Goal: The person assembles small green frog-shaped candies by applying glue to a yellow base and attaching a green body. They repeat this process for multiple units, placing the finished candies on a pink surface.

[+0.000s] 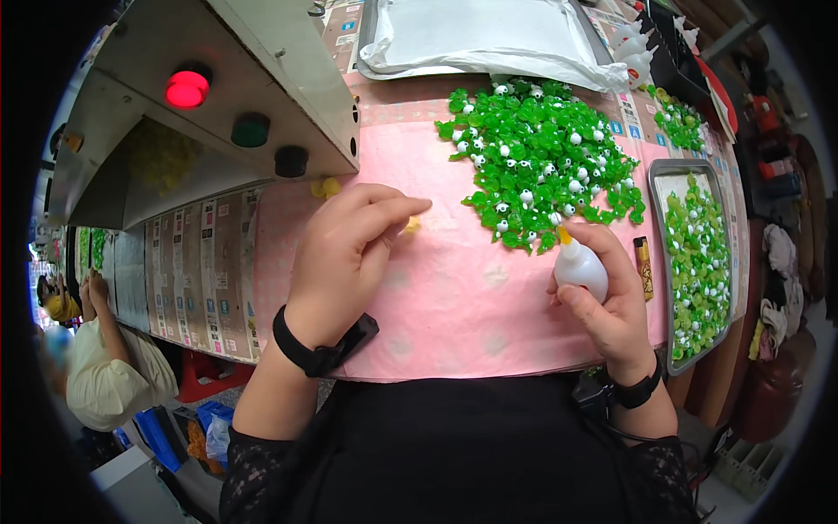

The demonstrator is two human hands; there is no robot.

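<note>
1. Right hand (pixel 621 306) wraps a squeeze bottle (pixel 583 272), nozzle up, perhaps against drips.
2. Left hand (pixel 345 253) half-curls by a yellow piece (pixel 413 225); grip unclear from here.
3. Green pieces (pixel 528 162) heap beside the bottle, likely for reach.

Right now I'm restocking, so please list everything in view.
cloth: one, pink, centre
squeeze bottle: one, white, yellow-tipped, right hand
small pieces: many, green and white, on cloth
tiny bits: a few, yellow, near left hand
lighter: one, gold and black, beside right hand
filled tray: one, metallic, right
lined tray: one, metallic, top
spare bottles: several, white, upper right
machine: one, grey, upper left
lamp: one, lit red, on machine
co-worker: one, pale clothing, left
clutter: uncountable, mixed, rim
left hand: one, bare, over cloth
right hand: one, bare, gripping bottle
</note>
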